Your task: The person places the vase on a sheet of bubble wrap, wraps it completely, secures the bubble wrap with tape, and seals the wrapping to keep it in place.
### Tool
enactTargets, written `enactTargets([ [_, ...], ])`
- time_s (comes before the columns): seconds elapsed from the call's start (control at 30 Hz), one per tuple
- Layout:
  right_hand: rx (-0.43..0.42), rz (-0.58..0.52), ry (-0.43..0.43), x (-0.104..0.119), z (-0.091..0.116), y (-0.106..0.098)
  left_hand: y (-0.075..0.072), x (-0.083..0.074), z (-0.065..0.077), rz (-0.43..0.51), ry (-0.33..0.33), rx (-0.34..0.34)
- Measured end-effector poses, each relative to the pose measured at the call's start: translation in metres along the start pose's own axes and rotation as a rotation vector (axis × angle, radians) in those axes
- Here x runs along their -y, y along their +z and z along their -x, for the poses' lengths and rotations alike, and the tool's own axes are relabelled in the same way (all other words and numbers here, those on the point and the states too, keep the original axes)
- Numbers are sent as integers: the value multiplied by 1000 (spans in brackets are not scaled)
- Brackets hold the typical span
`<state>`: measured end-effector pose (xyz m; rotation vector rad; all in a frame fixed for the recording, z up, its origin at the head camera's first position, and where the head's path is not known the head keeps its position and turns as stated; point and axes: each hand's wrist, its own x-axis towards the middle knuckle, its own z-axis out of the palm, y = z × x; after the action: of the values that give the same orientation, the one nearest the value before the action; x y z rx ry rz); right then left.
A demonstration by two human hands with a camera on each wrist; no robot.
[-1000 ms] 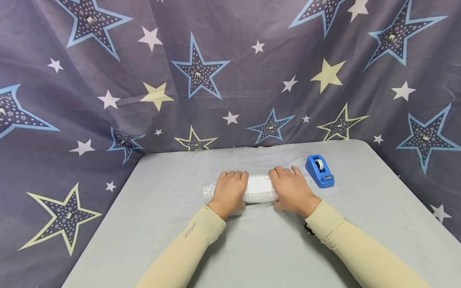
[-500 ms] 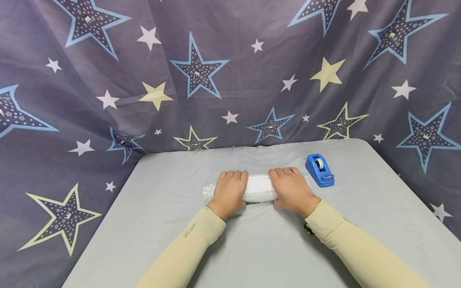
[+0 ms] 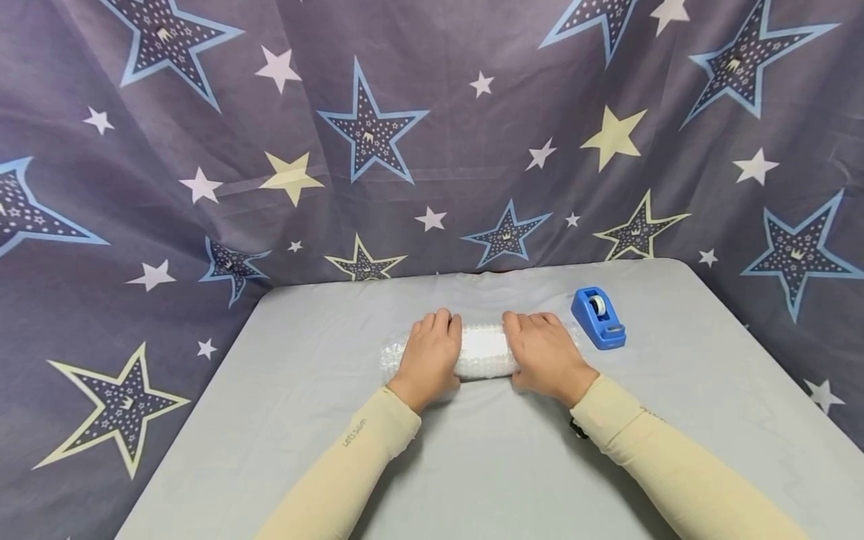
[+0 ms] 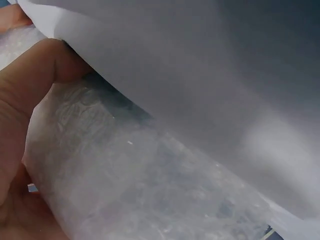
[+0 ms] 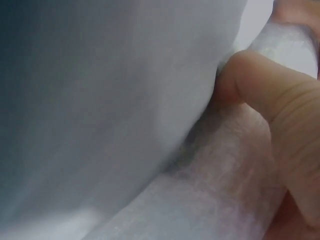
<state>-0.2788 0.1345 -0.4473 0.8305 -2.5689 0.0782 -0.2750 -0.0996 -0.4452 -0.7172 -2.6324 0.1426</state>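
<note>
A roll of clear bubble wrap (image 3: 483, 365) lies crosswise on the table, with a plain white patch on top between the hands. What is inside the roll, if anything, I cannot tell. My left hand (image 3: 430, 356) grips it left of the middle, fingers over the top and thumb at the near side. On the right part, my right hand (image 3: 548, 356) holds it the same way. Both wrist views show a thumb (image 4: 42, 75) pressed along the bubble wrap (image 4: 130, 175), low against the grey cloth. The right thumb (image 5: 280, 95) bends at its tip there.
A blue tape dispenser (image 3: 599, 319) with a roll of tape stands just beyond the right end of the bubble wrap. Grey cloth covers the table (image 3: 472, 472). A dark star-patterned curtain (image 3: 432, 150) hangs behind the table and along both sides.
The left fingers have shifted slightly on the roll, their tips lifting a little. My right hand and the roll stay nearly where they were.
</note>
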Motion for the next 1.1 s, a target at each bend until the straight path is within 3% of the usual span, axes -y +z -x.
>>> enactTargets([
  [0.33,10,-31,27,-3,-1,-2,-7,-1,4,34,-3,-45],
  [0.63,-5,-13,56,-1,-2,-2,-10,-4,4,-19,-41,-65],
  [1.1,-58,-5,23,0,1,-5,-10,-3,4,-12,-43,-79],
])
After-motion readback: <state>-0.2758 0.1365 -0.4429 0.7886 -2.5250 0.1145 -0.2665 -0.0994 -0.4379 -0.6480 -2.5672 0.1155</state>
